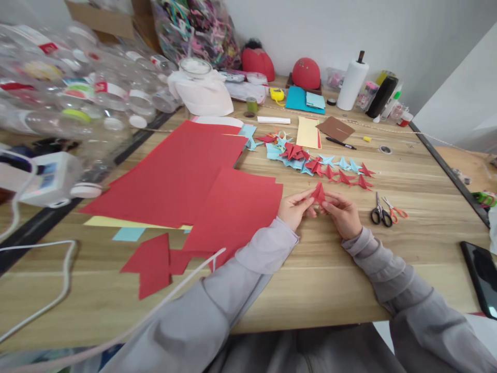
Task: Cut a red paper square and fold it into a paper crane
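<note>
A small folded red paper (319,194), shaped like an origami crane, is pinched between my two hands above the table. My left hand (294,209) grips its left side between thumb and fingers. On the other side, my right hand (343,213) holds it the same way. Just beyond lie rows of red and light-blue folded paper cranes (345,177), with a heap of more cranes (294,151) behind them to the left. Large red paper sheets (237,207) spread out left of my left hand. Black-handled scissors (381,212) and orange-handled scissors (395,210) rest to the right of my right hand.
Clear plastic bottles (112,96) pile up at the left. Cut red paper pieces (155,264) lie near a white cable (66,274). At the back stand a white roll (352,85) and a black bottle (382,97). A phone (481,277) sits at the right edge.
</note>
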Available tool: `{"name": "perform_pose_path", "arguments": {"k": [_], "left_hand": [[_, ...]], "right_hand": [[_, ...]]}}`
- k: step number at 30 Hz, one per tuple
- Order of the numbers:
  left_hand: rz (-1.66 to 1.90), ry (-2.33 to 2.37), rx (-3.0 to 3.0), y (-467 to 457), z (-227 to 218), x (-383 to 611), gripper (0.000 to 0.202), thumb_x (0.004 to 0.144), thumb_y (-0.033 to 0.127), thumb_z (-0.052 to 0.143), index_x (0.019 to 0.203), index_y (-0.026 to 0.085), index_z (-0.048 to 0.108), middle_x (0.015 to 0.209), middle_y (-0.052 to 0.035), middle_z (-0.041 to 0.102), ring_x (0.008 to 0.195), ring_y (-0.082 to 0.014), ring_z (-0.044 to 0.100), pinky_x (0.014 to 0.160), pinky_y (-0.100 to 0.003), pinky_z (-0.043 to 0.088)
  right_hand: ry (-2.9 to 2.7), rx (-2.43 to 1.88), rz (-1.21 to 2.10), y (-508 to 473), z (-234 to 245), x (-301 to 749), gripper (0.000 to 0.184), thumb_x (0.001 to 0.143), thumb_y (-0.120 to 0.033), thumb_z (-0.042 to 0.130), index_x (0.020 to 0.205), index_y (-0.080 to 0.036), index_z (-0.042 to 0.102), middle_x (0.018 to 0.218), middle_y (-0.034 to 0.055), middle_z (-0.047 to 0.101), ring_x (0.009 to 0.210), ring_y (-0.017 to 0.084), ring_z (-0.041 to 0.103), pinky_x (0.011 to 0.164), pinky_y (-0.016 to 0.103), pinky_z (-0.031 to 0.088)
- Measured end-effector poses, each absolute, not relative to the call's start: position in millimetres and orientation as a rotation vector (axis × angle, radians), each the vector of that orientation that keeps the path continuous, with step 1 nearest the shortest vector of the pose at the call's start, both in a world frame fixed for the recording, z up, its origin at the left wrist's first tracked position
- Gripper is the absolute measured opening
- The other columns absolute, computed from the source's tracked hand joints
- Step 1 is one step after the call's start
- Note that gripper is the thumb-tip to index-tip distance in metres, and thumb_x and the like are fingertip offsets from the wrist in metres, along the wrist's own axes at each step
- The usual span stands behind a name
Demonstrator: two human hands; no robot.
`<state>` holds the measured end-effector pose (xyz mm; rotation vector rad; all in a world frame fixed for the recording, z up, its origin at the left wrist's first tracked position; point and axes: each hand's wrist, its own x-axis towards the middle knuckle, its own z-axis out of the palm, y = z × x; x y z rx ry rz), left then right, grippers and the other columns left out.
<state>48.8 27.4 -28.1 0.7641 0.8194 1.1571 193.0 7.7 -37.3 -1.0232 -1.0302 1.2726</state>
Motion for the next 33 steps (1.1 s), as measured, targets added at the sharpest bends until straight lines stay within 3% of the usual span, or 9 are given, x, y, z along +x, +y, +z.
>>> {"name": "perform_pose_path", "arguments": {"k": [7,10,14,18,29,33], "left_hand": [[1.123,0.789,0.668,27,-18,47,0.044,0.052,0.047,0.079,0.072,0.009,0.067,0.056,-0.0047,0.065,0.045,-0.0142,0.06,0.046,-0.027,0.05],[1.114,0.812,0.715,27,-22,48,0.039,0.053,0.044,0.08,0.067,0.01,0.067,0.053,-0.0041,0.064,0.045,-0.0126,0.059,0.047,-0.026,0.05],[1.161,0.885,0.8,27,-30,49,0.032,0.049,0.028,0.082,0.074,0.012,0.071,0.058,-0.0017,0.066,0.049,-0.0112,0.059,0.05,-0.025,0.051],[1.175,0.893,0.865,27,-30,48,0.042,0.052,0.022,0.08,0.092,0.014,0.072,0.072,-0.0031,0.07,0.057,-0.0122,0.063,0.054,-0.025,0.054],[1.148,0.894,0.887,26,-28,48,0.063,0.054,0.023,0.08,0.114,0.013,0.064,0.07,-0.0036,0.071,0.059,-0.0151,0.065,0.055,-0.026,0.053],[1.181,0.948,0.931,27,-31,49,0.048,0.053,0.025,0.081,0.097,0.011,0.07,0.067,-0.0042,0.071,0.058,-0.0143,0.064,0.057,-0.025,0.052]], "right_hand": [[-0.98,-1.04,1.283,7,-32,191,0.025,0.068,-0.045,0.074,0.075,-0.021,0.072,0.064,0.0002,0.069,0.055,0.014,0.06,0.056,0.029,0.049],[-1.024,-1.052,1.271,7,-32,192,0.022,0.07,-0.042,0.073,0.075,-0.021,0.071,0.064,0.0003,0.069,0.057,0.014,0.06,0.058,0.029,0.05],[-1.038,-1.065,1.264,7,-34,193,0.026,0.066,-0.034,0.077,0.086,-0.021,0.068,0.067,-0.0017,0.069,0.056,0.011,0.06,0.057,0.027,0.049],[-1.01,-1.061,1.289,7,-33,193,0.04,0.062,-0.033,0.078,0.097,-0.02,0.063,0.062,-0.0045,0.066,0.053,0.01,0.059,0.055,0.025,0.049],[-1.086,-1.138,1.288,7,-32,192,0.033,0.062,-0.037,0.079,0.085,-0.018,0.065,0.067,-0.0008,0.069,0.056,0.011,0.061,0.056,0.025,0.05],[-1.147,-1.14,1.232,7,-29,191,0.028,0.06,-0.037,0.08,0.073,-0.019,0.064,0.061,-0.0018,0.067,0.052,0.011,0.059,0.054,0.025,0.05]]}}
